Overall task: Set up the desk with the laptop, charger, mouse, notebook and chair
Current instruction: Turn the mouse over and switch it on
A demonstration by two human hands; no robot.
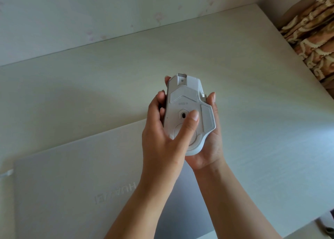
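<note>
While both hands (184, 130) are gripping the upturned mouse (189, 112), its switch seemingly needs flipping before placing.

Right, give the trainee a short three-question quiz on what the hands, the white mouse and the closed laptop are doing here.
1. True or false: the white plastic computer mouse is held with its underside facing the camera.
2. Which hand cradles the mouse from beneath: A left hand, B right hand?
3. Fill in: the closed silver laptop lies flat on the pale wooden ____.

Key: 1 true, its sensor and glide pads show. 2 B; the left hand's thumb presses the underside. 3 desk.
</note>
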